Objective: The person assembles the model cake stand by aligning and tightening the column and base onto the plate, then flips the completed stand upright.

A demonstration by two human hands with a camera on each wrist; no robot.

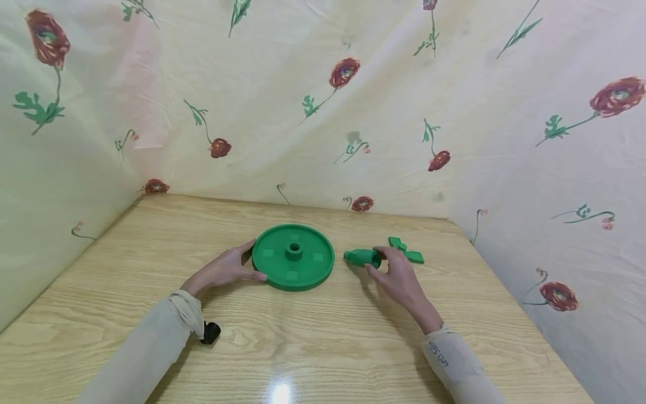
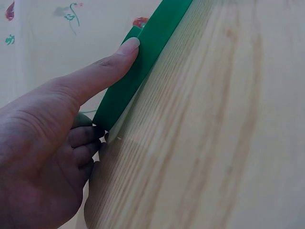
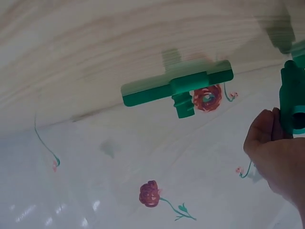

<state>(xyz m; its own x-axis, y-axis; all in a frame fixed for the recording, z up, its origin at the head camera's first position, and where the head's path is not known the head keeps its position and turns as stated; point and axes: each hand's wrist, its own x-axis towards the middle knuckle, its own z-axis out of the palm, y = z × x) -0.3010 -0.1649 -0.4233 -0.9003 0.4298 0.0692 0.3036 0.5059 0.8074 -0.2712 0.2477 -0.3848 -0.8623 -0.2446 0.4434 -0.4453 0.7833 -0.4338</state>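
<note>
A round green plastic base with a raised rim and a hollow central socket lies flat on the table. My left hand holds its left edge; in the left wrist view the thumb presses the side of the rim and the other fingers are bent beside it. To the right, my right hand pinches a hollow green bottle-shaped piece by its open end, thumb and fingers on either side. That piece lies tilted sideways, its narrow tip toward the base. Just beyond this hand rests a green crossbar with a ridged peg.
The wood-grain table runs back to a flower-printed cloth, which also hangs at both sides. A small black object sits at the left cuff.
</note>
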